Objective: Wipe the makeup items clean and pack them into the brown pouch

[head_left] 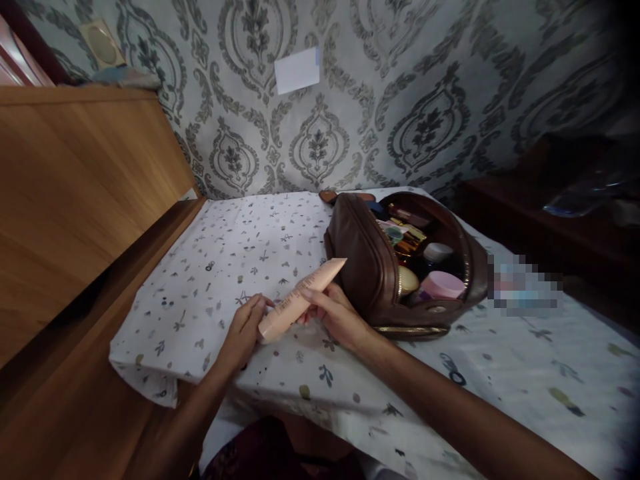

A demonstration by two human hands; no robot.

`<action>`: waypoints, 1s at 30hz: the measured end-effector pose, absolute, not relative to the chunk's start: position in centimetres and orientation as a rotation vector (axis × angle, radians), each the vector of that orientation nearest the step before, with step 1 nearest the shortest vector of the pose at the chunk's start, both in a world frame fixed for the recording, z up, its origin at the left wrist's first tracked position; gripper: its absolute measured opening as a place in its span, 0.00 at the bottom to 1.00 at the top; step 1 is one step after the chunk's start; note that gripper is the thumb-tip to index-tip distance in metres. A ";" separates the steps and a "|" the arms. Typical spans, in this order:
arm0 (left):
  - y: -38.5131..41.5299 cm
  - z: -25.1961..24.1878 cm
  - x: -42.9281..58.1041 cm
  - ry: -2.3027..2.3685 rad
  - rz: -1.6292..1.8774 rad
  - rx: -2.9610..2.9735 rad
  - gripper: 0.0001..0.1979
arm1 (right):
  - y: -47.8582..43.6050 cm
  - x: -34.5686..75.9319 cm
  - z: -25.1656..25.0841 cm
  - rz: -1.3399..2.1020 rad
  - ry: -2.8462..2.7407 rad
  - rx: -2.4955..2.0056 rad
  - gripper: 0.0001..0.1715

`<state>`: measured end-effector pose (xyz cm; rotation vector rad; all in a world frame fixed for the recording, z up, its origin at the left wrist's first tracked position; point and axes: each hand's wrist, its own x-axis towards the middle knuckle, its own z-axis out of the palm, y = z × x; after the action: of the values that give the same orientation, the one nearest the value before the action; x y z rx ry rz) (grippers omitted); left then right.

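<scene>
A peach-coloured squeeze tube with small dark print is tilted above the patterned cloth, its flat crimped end up and to the right. My right hand grips it near the middle, thumb across the front and fingers behind. At the tube's lower left end, my left hand is closed against it, with part of its fingers hidden behind the tube. Just right of the tube stands a brown leather cosmetic bag, unzipped. Inside are a pink-lidded container, a white-capped bottle and several other cosmetics.
A white cloth with leaf prints covers the table. To the left rises a wooden panel; a dark brown piece of furniture stands at right. Behind is the patterned wall with a white card. A blurred-out patch lies beside the bag.
</scene>
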<state>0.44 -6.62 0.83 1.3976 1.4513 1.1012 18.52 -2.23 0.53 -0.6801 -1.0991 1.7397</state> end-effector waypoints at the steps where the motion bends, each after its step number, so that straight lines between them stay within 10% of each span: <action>1: -6.7 0.7 0.6 1.422 1.107 1.238 0.20 | -2.2 18.5 0.6 1.726 -1.075 -0.672 0.21; 12: -7.7 0.4 0.7 0.976 1.279 0.821 0.31 | -2.6 18.5 1.3 1.465 -1.116 -0.760 0.24; 30: -7.7 0.3 -1.8 1.832 1.375 1.827 0.09 | -2.6 18.6 0.9 1.373 -1.149 -0.756 0.25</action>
<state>-1.83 -7.74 0.31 1.8266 1.8317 1.3748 18.55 -2.59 0.92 -0.7557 -1.1489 1.3734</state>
